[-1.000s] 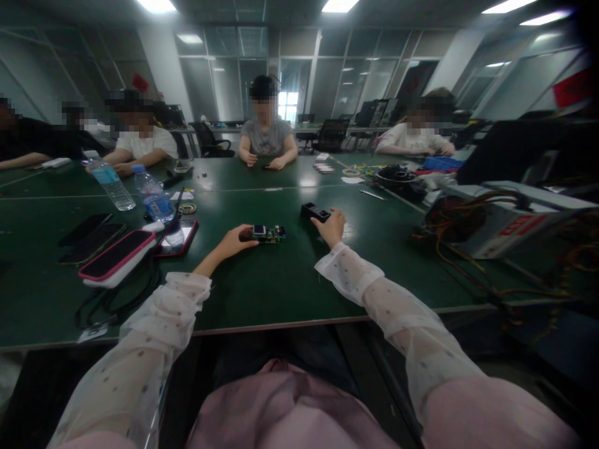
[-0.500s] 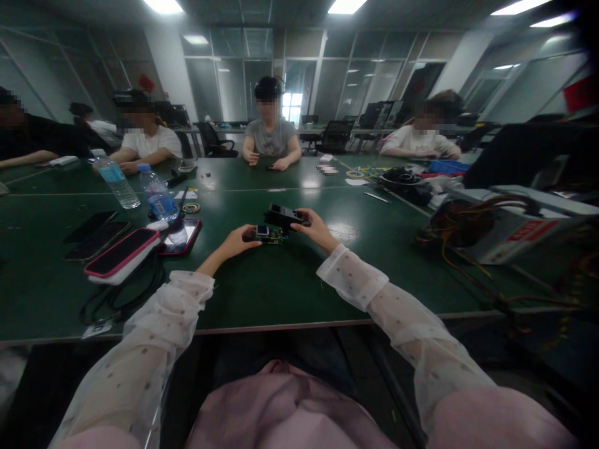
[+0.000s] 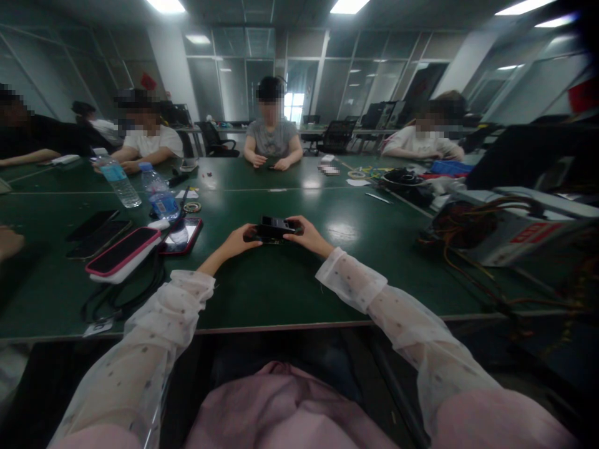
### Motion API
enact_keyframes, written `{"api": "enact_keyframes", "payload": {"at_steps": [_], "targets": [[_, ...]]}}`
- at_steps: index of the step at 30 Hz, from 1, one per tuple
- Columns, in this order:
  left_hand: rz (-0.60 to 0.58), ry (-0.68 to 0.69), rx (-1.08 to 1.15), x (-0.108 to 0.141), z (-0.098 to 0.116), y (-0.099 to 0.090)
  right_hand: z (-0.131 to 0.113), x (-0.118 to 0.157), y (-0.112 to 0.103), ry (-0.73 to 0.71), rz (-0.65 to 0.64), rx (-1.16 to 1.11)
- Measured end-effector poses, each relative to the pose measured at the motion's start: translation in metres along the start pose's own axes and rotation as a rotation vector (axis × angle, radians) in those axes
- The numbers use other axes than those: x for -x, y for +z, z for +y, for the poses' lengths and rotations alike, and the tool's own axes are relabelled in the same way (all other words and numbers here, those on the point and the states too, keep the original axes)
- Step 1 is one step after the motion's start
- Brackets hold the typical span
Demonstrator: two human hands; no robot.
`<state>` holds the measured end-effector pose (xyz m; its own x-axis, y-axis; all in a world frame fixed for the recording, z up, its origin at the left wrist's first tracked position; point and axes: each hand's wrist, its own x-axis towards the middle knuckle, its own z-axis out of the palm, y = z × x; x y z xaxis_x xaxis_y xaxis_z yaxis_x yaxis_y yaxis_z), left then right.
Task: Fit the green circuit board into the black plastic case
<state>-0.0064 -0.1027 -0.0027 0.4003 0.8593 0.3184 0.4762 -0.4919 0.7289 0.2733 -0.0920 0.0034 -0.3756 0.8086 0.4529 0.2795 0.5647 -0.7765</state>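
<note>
Above the green table [image 3: 281, 287], my right hand [image 3: 306, 236] grips the right end of a black casing [image 3: 277, 228] with a small dark window on its top. The casing lies over a green circuit board [image 3: 274, 241], of which only a thin strip shows beneath it. My left hand [image 3: 241, 240] pinches the left end of the board, thumb toward me and fingers behind. The board's small screen is hidden under the casing. Whether the two parts are locked together cannot be seen.
Left are two water bottles [image 3: 161, 194], a pink-edged phone [image 3: 124, 251], a lit tablet [image 3: 183, 236], dark phones [image 3: 92, 226] and a black cable. A metal box with wires [image 3: 519, 231] stands right. Several people sit opposite; another person's hand [image 3: 9, 242] shows at the left edge.
The black casing has moved left and down, from behind the board to over it, covering its screen. Another person's hand has come in at the left edge.
</note>
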Motion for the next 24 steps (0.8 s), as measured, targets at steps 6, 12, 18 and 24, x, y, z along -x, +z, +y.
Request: {"api": "enact_keyframes", "payload": {"at_steps": [6,12,18,24], "targets": [[-0.002,0.021,0.024,0.0009,0.0042,-0.0007,-0.0009,0.0045,0.0047,-0.048,-0.08,0.151],[-0.01,0.009,0.014,-0.0006,0.0001,0.0004,0.0001,0.0055,0.0043,-0.051,-0.101,0.159],[-0.025,0.004,-0.007,0.0004,0.0028,-0.0002,-0.0001,0.0061,0.0038,-0.041,-0.114,0.159],[-0.024,0.013,0.016,0.0006,0.0051,-0.0004,-0.0018,0.0072,0.0034,-0.04,-0.125,0.121]]}}
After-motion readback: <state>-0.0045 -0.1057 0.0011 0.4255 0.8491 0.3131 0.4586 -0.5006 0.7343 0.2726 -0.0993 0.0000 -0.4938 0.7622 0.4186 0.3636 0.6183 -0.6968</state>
